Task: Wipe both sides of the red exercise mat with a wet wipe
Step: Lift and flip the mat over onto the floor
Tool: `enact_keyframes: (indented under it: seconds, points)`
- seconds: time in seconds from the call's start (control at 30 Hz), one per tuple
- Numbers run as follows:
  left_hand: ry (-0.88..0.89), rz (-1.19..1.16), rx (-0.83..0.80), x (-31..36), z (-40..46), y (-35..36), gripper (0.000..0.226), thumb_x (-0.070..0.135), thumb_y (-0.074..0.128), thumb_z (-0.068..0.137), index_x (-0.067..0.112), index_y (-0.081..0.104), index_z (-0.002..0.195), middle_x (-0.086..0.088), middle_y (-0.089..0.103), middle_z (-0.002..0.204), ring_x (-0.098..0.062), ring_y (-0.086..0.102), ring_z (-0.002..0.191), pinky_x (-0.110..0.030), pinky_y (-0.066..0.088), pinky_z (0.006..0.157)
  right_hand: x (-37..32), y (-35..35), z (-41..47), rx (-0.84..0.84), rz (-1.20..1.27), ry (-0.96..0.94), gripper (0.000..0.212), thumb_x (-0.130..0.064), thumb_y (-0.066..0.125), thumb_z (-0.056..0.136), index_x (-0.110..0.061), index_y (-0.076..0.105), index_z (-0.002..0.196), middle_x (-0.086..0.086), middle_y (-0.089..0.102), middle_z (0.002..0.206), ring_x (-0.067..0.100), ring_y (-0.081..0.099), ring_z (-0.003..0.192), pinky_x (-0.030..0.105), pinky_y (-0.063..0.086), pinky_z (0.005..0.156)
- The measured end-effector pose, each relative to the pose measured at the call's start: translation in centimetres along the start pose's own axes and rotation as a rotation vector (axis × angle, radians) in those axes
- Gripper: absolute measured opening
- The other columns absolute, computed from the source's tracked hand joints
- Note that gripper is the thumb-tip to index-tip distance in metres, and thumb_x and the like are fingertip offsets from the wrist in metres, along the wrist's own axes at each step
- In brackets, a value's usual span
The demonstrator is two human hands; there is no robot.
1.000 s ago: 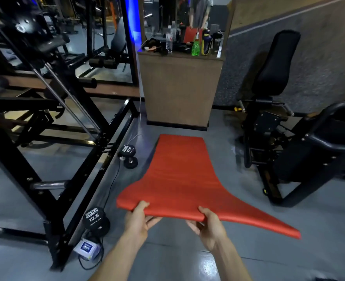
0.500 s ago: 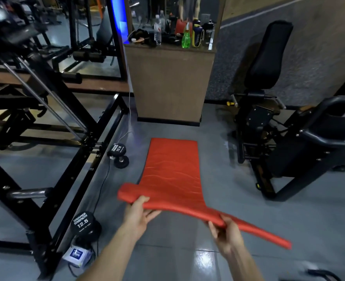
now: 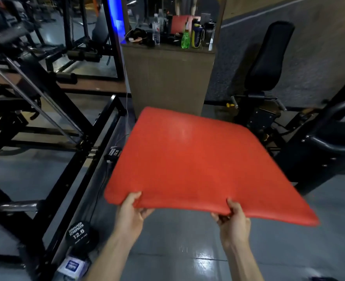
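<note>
Lifted since half a second ago: the red mat [image 3: 191,163] was draped to the floor, now its near end is raised and tilted up toward me, hiding the far end.

Head view: my left hand [image 3: 132,211] pinches the near edge by the left corner, thumb on top, fingers curled under. Right hand [image 3: 233,218] grips the same edge further right, same way. I'd guess the two-hand hold is for flipping it to the other side (no wipe in either hand). Small white packet [image 3: 72,266] on the floor beside a dumbbell [image 3: 78,233], possibly wipes, can't confirm.
</note>
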State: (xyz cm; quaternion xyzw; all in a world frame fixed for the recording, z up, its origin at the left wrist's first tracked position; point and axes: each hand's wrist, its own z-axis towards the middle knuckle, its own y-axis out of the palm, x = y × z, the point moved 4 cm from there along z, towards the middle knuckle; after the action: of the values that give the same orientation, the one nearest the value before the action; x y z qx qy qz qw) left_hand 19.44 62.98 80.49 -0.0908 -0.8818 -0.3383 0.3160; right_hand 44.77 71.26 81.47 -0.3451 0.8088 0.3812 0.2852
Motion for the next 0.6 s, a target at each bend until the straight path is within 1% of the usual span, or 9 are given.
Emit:
enact_keyframes:
  seconds: [0.07, 0.13, 0.2, 0.27, 0.37, 0.43, 0.53, 0.6]
  points:
    - [-0.037, 0.03, 0.025, -1.3, 1.4, -1.6, 0.035, 0.004, 0.061, 0.092, 0.016, 0.065, 0.125, -0.012, 0.072, 0.119, -0.028, 0.07, 0.103, -0.037, 0.063, 0.063, 1.8, -1.5, 1.3, 0.053, -0.037, 0.035, 0.013, -0.004, 0.062, 0.091, 0.003, 0.061, 0.102, 0.014, 0.064, 0.081, 0.019, 0.065, 0.054, 0.03, 0.056, 0.044]
    - [-0.064, 0.023, 0.018, -1.7, 2.6, -1.5, 0.035, 0.003, 0.062, 0.092, 0.016, 0.065, 0.125, -0.01, 0.074, 0.113, -0.028, 0.071, 0.1, -0.038, 0.063, 0.062, 2.0, -1.4, 2.7, 0.045, -0.053, 0.04, 0.011, -0.004, 0.062, 0.092, 0.004, 0.061, 0.1, 0.018, 0.062, 0.086, 0.025, 0.065, 0.063, 0.03, 0.057, 0.046]
    - [-0.068, 0.003, 0.009, -1.8, 4.1, -0.9, 0.035, 0.002, 0.062, 0.092, 0.017, 0.065, 0.123, -0.007, 0.076, 0.107, -0.025, 0.073, 0.095, -0.039, 0.063, 0.063, 1.7, -0.3, 4.1, 0.011, -0.076, 0.063, 0.005, -0.002, 0.061, 0.093, 0.002, 0.061, 0.094, 0.018, 0.062, 0.086, 0.028, 0.063, 0.07, 0.03, 0.057, 0.048]
    - [-0.079, -0.021, 0.021, -1.9, 5.9, -0.9, 0.036, 0.002, 0.062, 0.091, 0.016, 0.064, 0.124, -0.009, 0.075, 0.113, -0.025, 0.074, 0.094, -0.04, 0.063, 0.064, 1.9, 1.1, 5.5, -0.005, -0.1, 0.107, 0.002, 0.0, 0.06, 0.093, 0.001, 0.059, 0.091, 0.018, 0.062, 0.084, 0.03, 0.062, 0.071, 0.031, 0.058, 0.048]
    - [-0.128, -0.035, 0.076, -2.0, 8.5, -2.0, 0.046, 0.001, 0.063, 0.09, 0.008, 0.059, 0.136, -0.017, 0.071, 0.124, -0.03, 0.072, 0.101, -0.041, 0.064, 0.064, 3.5, 2.1, 7.2, -0.019, -0.144, 0.192, 0.004, 0.001, 0.06, 0.094, 0.0, 0.058, 0.091, 0.018, 0.062, 0.083, 0.032, 0.062, 0.073, 0.034, 0.059, 0.047]
    - [-0.164, -0.032, 0.096, -2.3, 9.9, -2.7, 0.049, 0.001, 0.065, 0.09, 0.006, 0.057, 0.138, -0.019, 0.07, 0.126, -0.032, 0.072, 0.105, -0.042, 0.064, 0.065, 4.6, 2.2, 8.1, -0.024, -0.158, 0.23, 0.005, 0.001, 0.06, 0.094, -0.001, 0.058, 0.09, 0.018, 0.062, 0.085, 0.034, 0.063, 0.077, 0.035, 0.059, 0.047]
    - [-0.211, -0.027, 0.082, -2.8, 11.8, -2.6, 0.054, 0.003, 0.066, 0.089, 0.007, 0.055, 0.142, -0.019, 0.07, 0.127, -0.034, 0.071, 0.11, -0.043, 0.063, 0.067, 5.3, 2.3, 9.9, -0.02, -0.151, 0.264, 0.004, -0.001, 0.059, 0.095, -0.001, 0.058, 0.091, 0.019, 0.063, 0.094, 0.039, 0.063, 0.089, 0.035, 0.06, 0.048]
    - [-0.213, -0.036, 0.072, -2.8, 12.8, -2.0, 0.055, 0.004, 0.067, 0.088, 0.006, 0.054, 0.142, -0.019, 0.069, 0.127, -0.034, 0.071, 0.11, -0.043, 0.063, 0.068, 5.2, 2.7, 11.1, -0.025, -0.159, 0.262, 0.003, -0.001, 0.06, 0.095, -0.001, 0.058, 0.093, 0.021, 0.062, 0.099, 0.043, 0.062, 0.099, 0.034, 0.059, 0.049]
